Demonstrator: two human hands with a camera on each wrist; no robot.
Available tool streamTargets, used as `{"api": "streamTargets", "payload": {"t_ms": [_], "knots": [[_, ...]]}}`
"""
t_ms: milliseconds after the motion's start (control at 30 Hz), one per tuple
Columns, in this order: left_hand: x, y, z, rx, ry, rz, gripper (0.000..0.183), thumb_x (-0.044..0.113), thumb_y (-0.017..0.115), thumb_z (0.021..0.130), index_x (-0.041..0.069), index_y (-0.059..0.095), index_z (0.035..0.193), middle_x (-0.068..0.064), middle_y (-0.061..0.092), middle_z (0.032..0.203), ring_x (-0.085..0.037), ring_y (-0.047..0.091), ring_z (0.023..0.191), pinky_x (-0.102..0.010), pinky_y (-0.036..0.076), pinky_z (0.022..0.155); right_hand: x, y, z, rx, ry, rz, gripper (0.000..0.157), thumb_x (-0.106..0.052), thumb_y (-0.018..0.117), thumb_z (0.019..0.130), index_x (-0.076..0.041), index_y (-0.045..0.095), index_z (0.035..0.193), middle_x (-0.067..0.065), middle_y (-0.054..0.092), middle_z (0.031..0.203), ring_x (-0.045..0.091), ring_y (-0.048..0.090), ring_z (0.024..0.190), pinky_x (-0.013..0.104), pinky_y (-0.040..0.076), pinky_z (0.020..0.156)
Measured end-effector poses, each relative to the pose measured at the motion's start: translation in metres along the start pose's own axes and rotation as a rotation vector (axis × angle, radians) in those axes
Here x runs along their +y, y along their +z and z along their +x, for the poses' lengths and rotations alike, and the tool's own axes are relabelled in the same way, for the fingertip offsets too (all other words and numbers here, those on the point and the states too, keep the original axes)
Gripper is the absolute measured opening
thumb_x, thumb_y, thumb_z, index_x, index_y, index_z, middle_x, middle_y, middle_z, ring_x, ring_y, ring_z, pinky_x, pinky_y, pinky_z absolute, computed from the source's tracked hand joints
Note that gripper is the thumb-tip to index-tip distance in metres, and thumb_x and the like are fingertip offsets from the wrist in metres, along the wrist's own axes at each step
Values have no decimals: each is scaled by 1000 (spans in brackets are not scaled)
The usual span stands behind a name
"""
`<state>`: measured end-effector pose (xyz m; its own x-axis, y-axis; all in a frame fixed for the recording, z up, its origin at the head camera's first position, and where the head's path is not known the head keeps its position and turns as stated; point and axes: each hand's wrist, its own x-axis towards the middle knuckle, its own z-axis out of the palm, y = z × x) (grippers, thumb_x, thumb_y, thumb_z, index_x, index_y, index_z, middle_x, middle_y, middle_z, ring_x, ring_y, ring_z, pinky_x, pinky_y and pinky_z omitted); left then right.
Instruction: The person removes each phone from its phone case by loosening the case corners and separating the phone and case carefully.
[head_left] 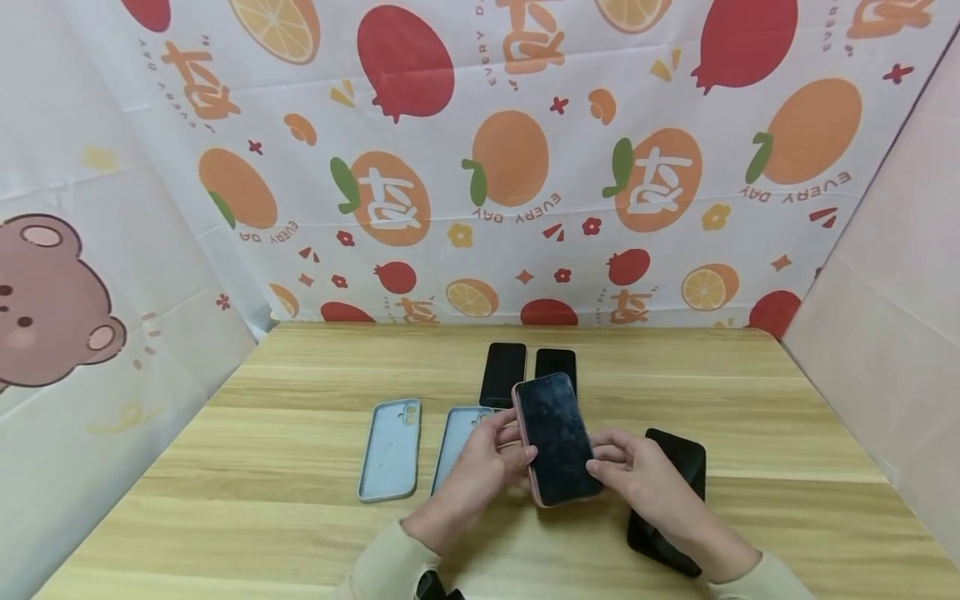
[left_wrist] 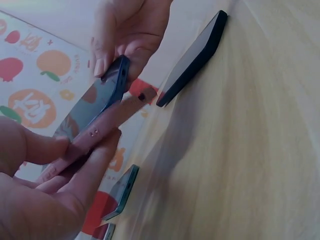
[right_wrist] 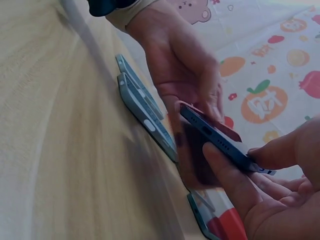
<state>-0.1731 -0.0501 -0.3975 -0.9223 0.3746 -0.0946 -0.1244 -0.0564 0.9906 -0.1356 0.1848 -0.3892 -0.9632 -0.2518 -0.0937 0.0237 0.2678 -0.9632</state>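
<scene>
My left hand [head_left: 483,458] holds a pink phone case [left_wrist: 102,125], thumb on its front edge and fingers behind. A dark phone [head_left: 557,442] with a smudged black screen sits partly in this case. In the left wrist view the phone's lower end stands out of the case at an angle. My right hand [head_left: 645,475] pinches the phone at its lower right side, thumb on the screen side; in the right wrist view its fingers lie between phone and case. Phone and case are held above the table, tilted.
Two light blue phone cases, one at the left [head_left: 390,450] and one partly behind my left hand [head_left: 453,437], lie on the wooden table [head_left: 247,467]. Two black phones [head_left: 503,375] lie behind. A black, flat, case-like object [head_left: 682,458] is partly hidden under my right forearm. Printed cloth hangs around.
</scene>
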Motion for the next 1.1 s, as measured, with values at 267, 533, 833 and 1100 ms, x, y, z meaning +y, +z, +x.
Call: {"api": "streamTargets", "payload": {"t_ms": [267, 533, 833, 1100], "knots": [[5, -10, -1, 32, -27, 92, 61, 4, 59, 98, 1, 31, 152, -21, 58, 136, -22, 68, 104, -38, 61, 75, 2, -20, 8, 75, 89, 80, 49, -19, 60, 99, 4, 46, 140, 18, 61, 131, 19, 62, 109, 33, 56, 85], [0, -15, -5, 18, -33, 178, 51, 5, 60, 97, -2, 43, 144, -23, 62, 128, -22, 69, 98, -38, 62, 72, 13, -42, 24, 144, 88, 111, 49, -16, 54, 103, 10, 38, 142, 17, 62, 127, 9, 65, 97, 31, 57, 84], [-6, -12, -5, -32, -63, 178, 56, 6, 62, 96, 3, 39, 148, -21, 63, 122, -23, 69, 93, -39, 62, 68, 33, -61, 47, 172, 69, 117, 44, -7, 47, 103, 18, 36, 138, 24, 64, 119, 12, 69, 93, 29, 59, 83], [-7, -9, -5, -41, -60, 234, 56, 4, 63, 95, 0, 40, 146, -20, 64, 117, -23, 69, 87, -38, 62, 64, 40, -66, 61, 179, 104, 72, 50, -8, 49, 103, 20, 31, 141, 33, 56, 127, 17, 68, 99, 30, 59, 83]]}}
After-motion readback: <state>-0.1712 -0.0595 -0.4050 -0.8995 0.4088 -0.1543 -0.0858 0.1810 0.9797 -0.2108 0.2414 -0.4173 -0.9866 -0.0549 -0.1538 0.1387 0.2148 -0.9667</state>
